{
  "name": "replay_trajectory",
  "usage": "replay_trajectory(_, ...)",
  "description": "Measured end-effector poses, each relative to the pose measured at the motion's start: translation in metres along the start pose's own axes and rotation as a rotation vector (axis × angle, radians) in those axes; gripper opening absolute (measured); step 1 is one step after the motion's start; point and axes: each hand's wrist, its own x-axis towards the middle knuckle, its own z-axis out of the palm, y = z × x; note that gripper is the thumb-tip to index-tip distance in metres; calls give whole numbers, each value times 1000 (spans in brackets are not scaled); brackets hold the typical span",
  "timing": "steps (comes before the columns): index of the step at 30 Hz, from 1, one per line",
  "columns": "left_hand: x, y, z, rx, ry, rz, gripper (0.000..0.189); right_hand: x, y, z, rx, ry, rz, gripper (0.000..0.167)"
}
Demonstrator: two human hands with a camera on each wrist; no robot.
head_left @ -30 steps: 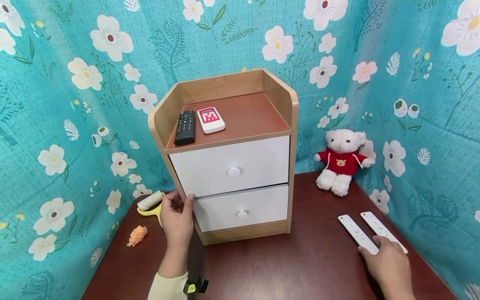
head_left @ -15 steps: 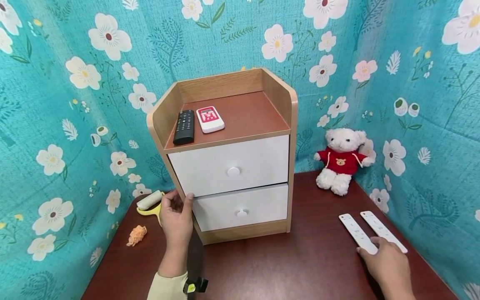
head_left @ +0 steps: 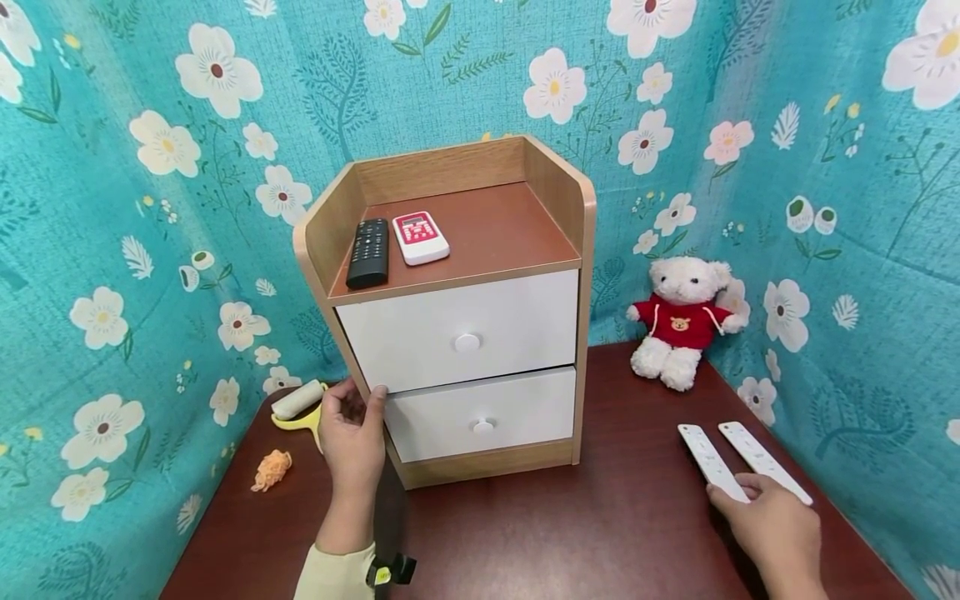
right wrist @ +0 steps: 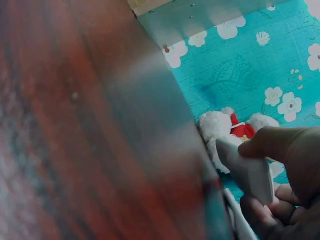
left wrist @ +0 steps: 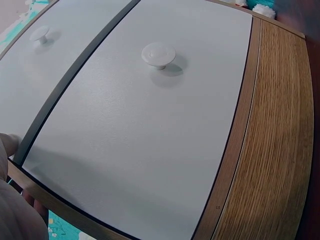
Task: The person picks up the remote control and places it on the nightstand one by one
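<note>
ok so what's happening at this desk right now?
A person's right hand pinches one white remote; a second white remote lies next to it on the table. The left hand grips the left side of the small cabinet. A black remote and a red-and-white remote rest on top. Both drawers look closed.

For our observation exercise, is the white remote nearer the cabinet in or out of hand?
In: the right hand pinches the white remote between thumb and fingers.
</note>
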Motion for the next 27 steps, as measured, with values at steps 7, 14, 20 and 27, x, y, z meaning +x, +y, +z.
replay_trajectory(7,0,0,0,-6,-7,12,38,-17,-25,-15,187,125,24,69)
replay_trajectory(14,0,0,-1,-11,-7,17,38,-43,-62,-36,448,216,5,61)
replay_trajectory(20,0,-2,-2,-8,-2,10,39,-65,-108,-62,594,237,-83,54)
replay_trajectory(27,1,0,0,-4,-5,7,39,-98,-168,-89,792,270,-313,45)
